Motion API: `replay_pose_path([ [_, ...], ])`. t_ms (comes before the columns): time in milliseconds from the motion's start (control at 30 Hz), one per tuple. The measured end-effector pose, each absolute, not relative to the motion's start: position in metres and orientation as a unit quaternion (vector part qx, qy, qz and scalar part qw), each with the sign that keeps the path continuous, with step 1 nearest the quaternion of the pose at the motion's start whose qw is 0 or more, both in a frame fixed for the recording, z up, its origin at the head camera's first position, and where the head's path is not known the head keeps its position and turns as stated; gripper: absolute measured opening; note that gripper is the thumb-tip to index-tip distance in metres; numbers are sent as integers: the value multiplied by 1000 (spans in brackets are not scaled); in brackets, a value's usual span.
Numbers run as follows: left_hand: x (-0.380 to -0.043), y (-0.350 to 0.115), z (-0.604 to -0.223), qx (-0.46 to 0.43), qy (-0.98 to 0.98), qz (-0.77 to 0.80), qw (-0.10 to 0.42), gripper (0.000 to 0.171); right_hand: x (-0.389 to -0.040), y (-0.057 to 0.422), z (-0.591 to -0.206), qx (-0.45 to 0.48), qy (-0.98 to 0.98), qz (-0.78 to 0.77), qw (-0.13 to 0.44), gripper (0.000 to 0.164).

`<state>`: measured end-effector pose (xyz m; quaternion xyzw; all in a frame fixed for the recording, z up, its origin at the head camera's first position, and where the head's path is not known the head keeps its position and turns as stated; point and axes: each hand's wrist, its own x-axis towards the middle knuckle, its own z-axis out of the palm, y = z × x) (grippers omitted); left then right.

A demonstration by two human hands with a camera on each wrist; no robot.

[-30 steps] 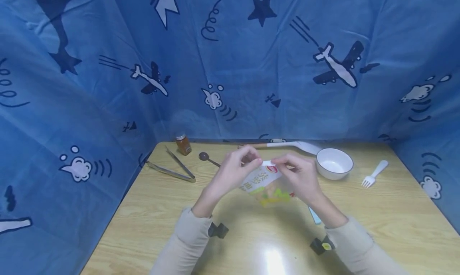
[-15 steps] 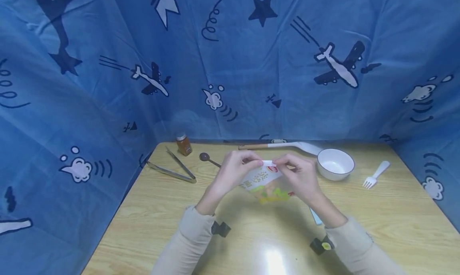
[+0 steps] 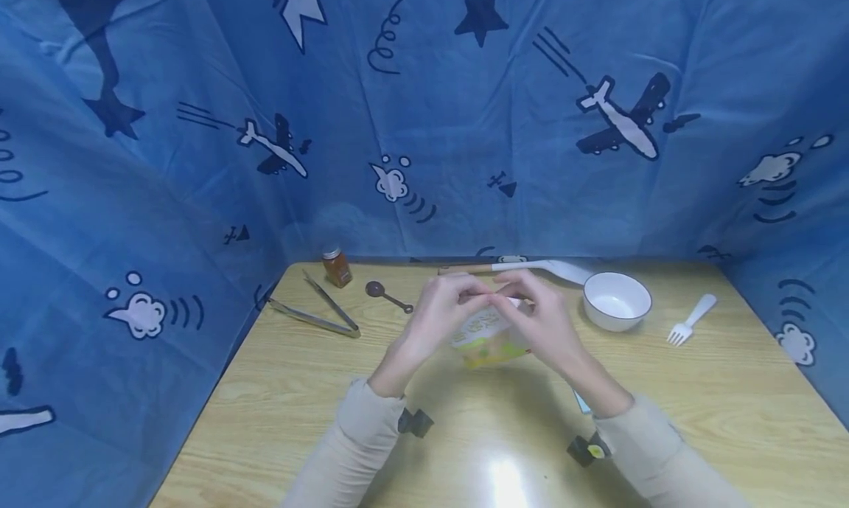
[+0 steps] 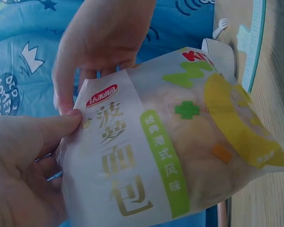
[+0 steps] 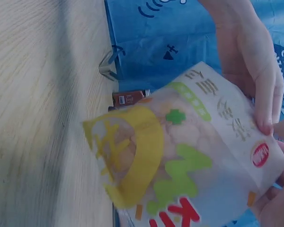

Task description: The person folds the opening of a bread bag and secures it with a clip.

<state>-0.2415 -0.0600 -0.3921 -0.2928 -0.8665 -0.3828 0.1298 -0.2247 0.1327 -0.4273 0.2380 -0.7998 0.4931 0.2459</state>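
The left hand (image 3: pixel 438 312) and right hand (image 3: pixel 545 320) pinch the upper edge of a puffed, partly see-through plastic bag (image 3: pixel 487 342) above the wood-grained counter (image 3: pixel 298 405), which bears a round-headed brown spoon (image 3: pixel 374 289), a smooth white dark-rimmed bowl (image 3: pixel 615 319) and, farther out, V-shaped metal tongs (image 3: pixel 315 319)

Looks like a makeshift curtained booth; home, lab or office, can't tell. Evidence: crinkled blue fabric curtain (image 3: pixel 451 110) printed with white planes and navy stars, up on left, back and right of a pale wood-grain table (image 3: pixel 265 419). Black boxy units (image 3: pixel 419 423) at both beige sleeve cuffs (image 3: pixel 371 419) hint at a recording setup. V-shaped metal tongs (image 3: pixel 353 331), round white dark-rimmed bowl (image 3: pixel 617 301) and white fork (image 3: pixel 692 320) on the table: kitchen-style gear.
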Motion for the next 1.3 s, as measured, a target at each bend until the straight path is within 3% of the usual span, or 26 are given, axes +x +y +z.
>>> replay_pose_path([
  [267, -239, -59, -392, -281, -871, -387, 112, 12, -228, 138, -428, 215, -836, 450, 228, 3],
  [467, -237, -62, -390, -295, -873, -374, 106, 8, -223, 146, -430, 217, -829, 471, 207, 10],
  [933, -237, -67, -395, -316, -867, -380, 58, 11, -219, 155, -436, 254, -823, 470, 191, 4],
  [1300, -237, -68, -404, -325, -869, -358, 104, 12, -218, 156, -438, 249, -816, 486, 189, 10],
])
